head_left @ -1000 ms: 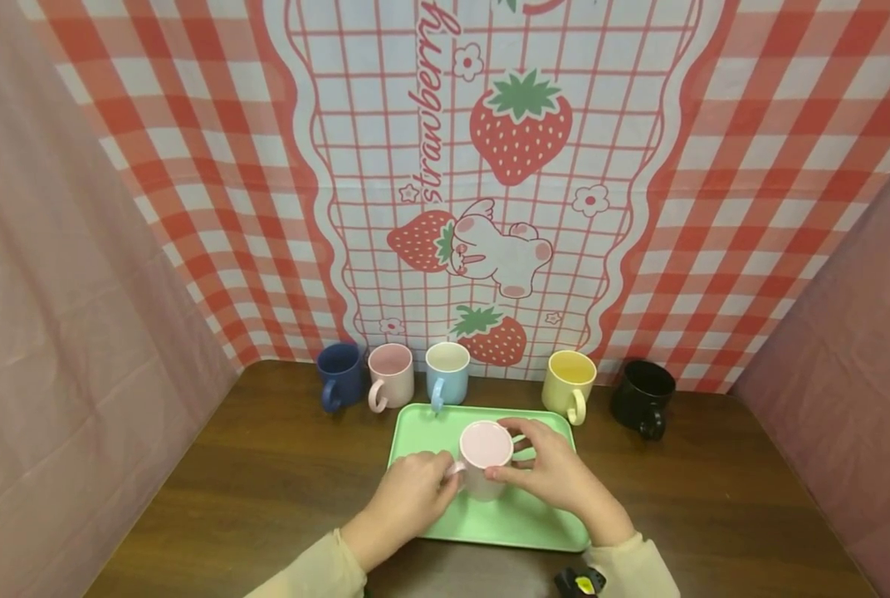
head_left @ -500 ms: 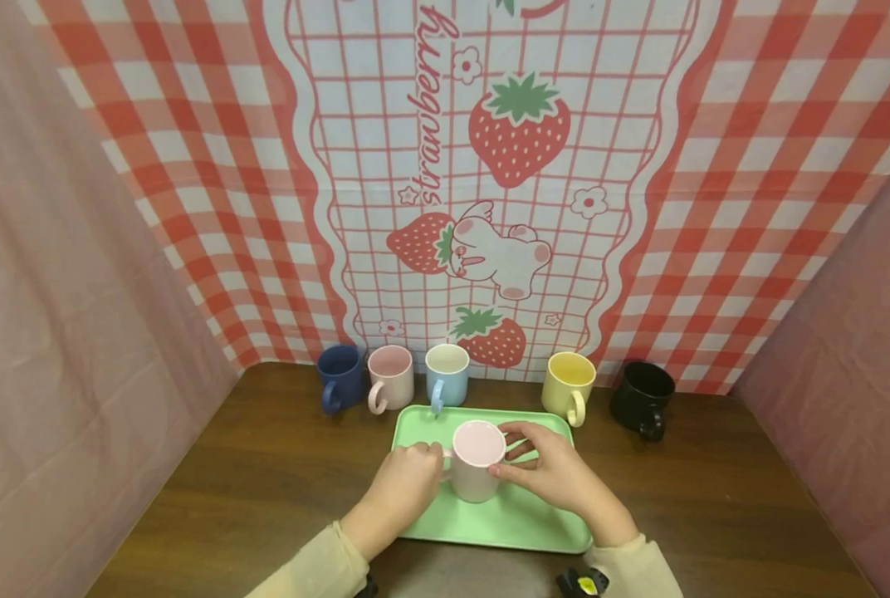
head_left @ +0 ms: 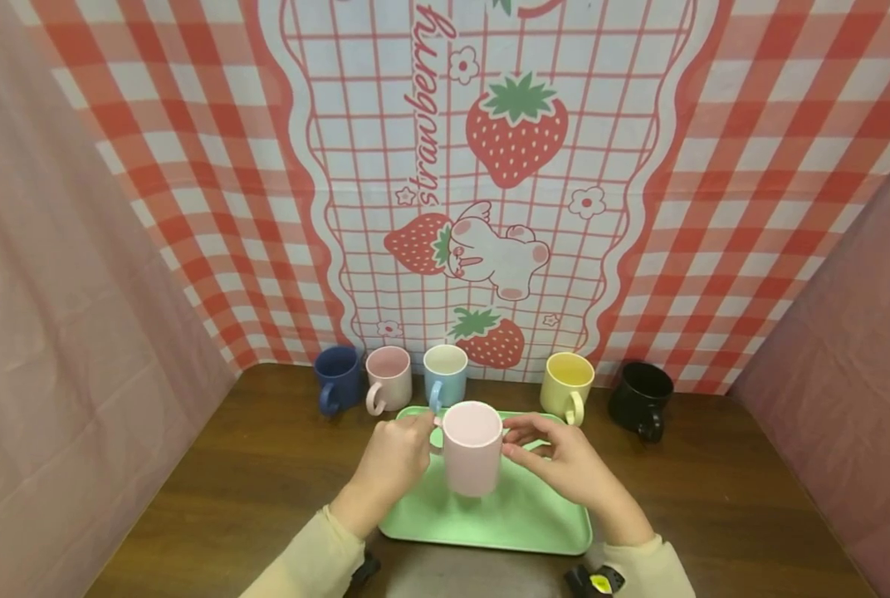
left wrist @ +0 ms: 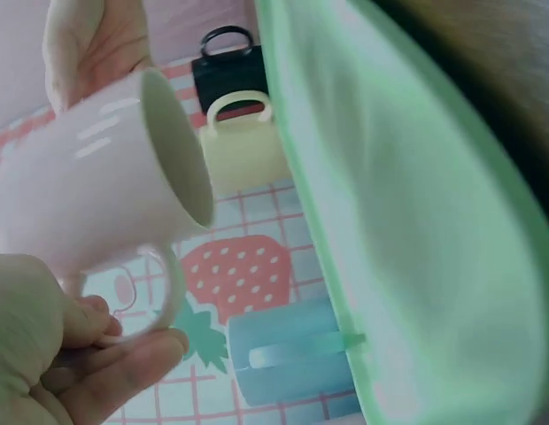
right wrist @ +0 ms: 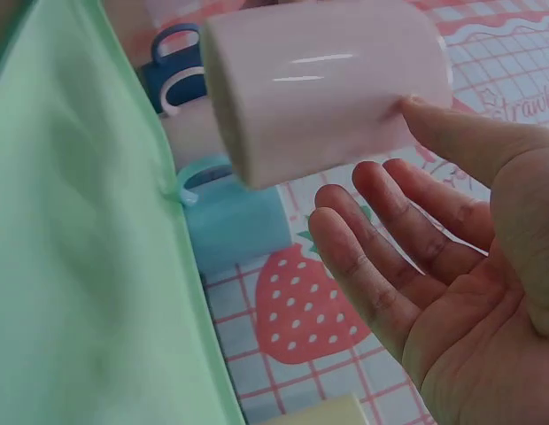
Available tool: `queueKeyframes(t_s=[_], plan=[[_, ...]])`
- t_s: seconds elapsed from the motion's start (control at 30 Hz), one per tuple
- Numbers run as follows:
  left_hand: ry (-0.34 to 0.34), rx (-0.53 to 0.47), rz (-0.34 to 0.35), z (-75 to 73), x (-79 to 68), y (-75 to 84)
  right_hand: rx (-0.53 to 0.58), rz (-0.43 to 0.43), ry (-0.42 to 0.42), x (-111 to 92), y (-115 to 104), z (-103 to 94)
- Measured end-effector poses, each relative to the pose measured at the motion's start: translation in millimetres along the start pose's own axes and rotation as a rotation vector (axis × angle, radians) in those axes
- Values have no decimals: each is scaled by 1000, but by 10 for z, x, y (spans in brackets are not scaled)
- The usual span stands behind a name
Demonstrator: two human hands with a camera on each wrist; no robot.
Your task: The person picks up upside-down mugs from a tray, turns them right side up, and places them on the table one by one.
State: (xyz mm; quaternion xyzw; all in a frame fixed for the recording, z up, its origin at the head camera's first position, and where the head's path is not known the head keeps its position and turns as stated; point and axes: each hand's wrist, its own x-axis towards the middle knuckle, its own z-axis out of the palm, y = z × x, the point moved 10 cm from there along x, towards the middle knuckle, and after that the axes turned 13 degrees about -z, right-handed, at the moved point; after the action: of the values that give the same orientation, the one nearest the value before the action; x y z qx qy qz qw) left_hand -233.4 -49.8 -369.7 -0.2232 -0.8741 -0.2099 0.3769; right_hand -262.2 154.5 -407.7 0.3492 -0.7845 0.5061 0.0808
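A pink mug [head_left: 472, 457] hangs just above the green tray [head_left: 408, 523], its flat bottom upward and its open end toward the tray. By the handle, my left hand [head_left: 396, 457] grips it with curled fingers; the left wrist view shows the thumb and fingers around the handle [left wrist: 173, 283]. On the mug's other side is my right hand [head_left: 560, 465], fingers spread and loosely bent. In the right wrist view its thumb tip lies at the mug's wall, while the other fingers stand apart from it.
Behind the tray stand a dark blue mug [head_left: 339, 378], another pink mug [head_left: 390, 378], a light blue mug [head_left: 445, 374], a yellow mug [head_left: 567, 384] and a black mug [head_left: 642, 399], upright on the wooden table [head_left: 213, 490]. A strawberry-print cloth [head_left: 520, 133] hangs behind them.
The pink mug has risen and shifted slightly left with my left hand. My right-hand fingers have loosened from around its side.
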Motion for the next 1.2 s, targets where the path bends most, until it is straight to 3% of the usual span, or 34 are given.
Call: queueKeyframes(t_s=[0.17, 0.37, 0.47, 0.57, 0.73, 0.87, 1.0, 1.2], plan=[[52, -73, -61, -57, 105, -39, -6, 0, 0, -6, 5, -46], [51, -164, -186, -7, 152, -136, -3, 11, 3, -2, 27, -59], [3, -260, -273, 68, 163, -186, -1, -1, 18, -1, 15, -75], [-84, -393, -412, 183, 152, -260, 7, -16, 32, 0, -6, -85], [-221, -710, -682, 420, 74, -369, 33, -24, 39, 0, -25, -84], [-310, -986, -843, 612, 14, -360, 29, -28, 44, 1, -39, -79], [-357, -1166, -953, 732, -32, -302, 11, -34, 56, 16, -69, -62], [-369, -1258, -1066, 851, -92, -238, 83, -75, 79, 54, -191, 23]])
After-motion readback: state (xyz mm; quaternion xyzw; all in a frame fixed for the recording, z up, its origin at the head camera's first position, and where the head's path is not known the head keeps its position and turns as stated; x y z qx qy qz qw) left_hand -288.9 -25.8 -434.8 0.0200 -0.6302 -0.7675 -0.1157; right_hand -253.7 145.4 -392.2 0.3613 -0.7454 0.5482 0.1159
